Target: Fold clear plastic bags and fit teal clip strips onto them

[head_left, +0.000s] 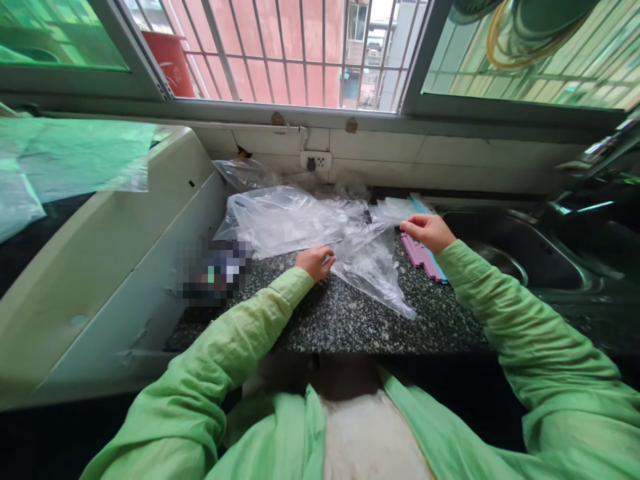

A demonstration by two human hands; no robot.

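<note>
Two hands we record pinching one clear plastic bag (370, 263) on the granite counter (350, 320): left hand (315, 261) closed on its near edge, right hand (429, 231) clamping its far corner over pink strips (420, 257), with more plastic sheeting (285, 217) behind and the sink (520, 247) beside.

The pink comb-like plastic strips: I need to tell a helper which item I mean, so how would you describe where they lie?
On the speckled dark granite counter, look just left of the steel sink. The pink comb-like plastic strips lie flat under the right hand, beside clear plastic bags. They are the only pink, toothed item there.
</note>
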